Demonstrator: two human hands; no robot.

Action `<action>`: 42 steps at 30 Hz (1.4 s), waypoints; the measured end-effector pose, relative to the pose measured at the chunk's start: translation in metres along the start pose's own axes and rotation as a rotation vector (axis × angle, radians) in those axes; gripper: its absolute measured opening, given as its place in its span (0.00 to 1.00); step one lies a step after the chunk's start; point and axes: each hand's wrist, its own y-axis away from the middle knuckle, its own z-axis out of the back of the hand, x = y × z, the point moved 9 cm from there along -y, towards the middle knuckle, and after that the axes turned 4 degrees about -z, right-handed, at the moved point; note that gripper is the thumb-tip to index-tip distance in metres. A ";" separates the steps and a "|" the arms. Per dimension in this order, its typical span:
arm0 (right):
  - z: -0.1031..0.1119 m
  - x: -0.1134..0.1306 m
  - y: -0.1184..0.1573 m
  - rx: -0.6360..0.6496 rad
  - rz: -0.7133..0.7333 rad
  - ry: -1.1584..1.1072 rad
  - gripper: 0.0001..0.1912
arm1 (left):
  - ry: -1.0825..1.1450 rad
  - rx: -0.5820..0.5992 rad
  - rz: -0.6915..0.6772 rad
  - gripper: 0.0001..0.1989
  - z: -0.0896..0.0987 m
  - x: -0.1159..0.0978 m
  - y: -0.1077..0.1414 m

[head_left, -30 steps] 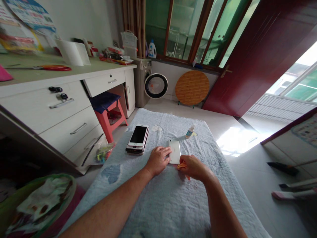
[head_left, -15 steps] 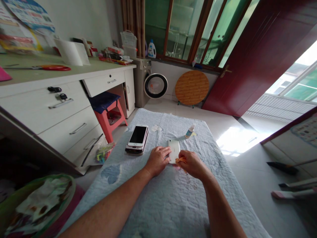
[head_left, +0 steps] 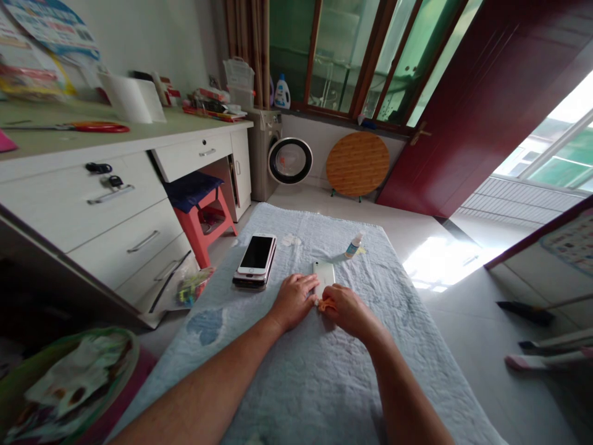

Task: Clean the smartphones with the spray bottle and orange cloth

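Observation:
A white smartphone (head_left: 323, 270) lies back side up on the blue quilted cover, its camera end away from me. My left hand (head_left: 294, 299) rests at its left side, fingers stretched out over that edge and the thumb near the lower left corner. My right hand (head_left: 348, 309) is closed on a small orange cloth (head_left: 327, 305), pressed against the phone's near end. The hand and cloth hide that end. Beyond the phone, to the right, stands a small spray bottle (head_left: 353, 246) with a blue label. Left of my hands is a stack of phones (head_left: 256, 256), a white one on top, screen up.
The blue quilted cover (head_left: 296, 225) spreads over the surface before me. A white desk (head_left: 120, 216) with drawers runs along the left, a red stool (head_left: 204, 213) partly under it. A waste bin (head_left: 134, 364) full of tissues stands at lower left. A washing machine (head_left: 265, 154) is behind.
My right hand has moved left with the orange cloth along the phone's near end, toward my left thumb. My left hand and the phone stay about where they were.

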 end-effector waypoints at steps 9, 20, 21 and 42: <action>-0.002 0.015 0.003 0.043 0.074 -0.072 0.05 | -0.003 -0.018 -0.017 0.18 -0.001 0.001 0.001; -0.001 0.001 -0.002 -0.005 0.027 -0.037 0.05 | -0.004 0.000 -0.006 0.19 0.001 0.000 0.001; 0.000 0.000 -0.002 -0.008 0.029 -0.051 0.04 | -0.005 0.002 -0.004 0.18 0.001 0.000 0.001; -0.003 0.015 0.001 0.067 0.081 -0.078 0.06 | -0.006 -0.013 -0.015 0.18 -0.001 0.001 0.001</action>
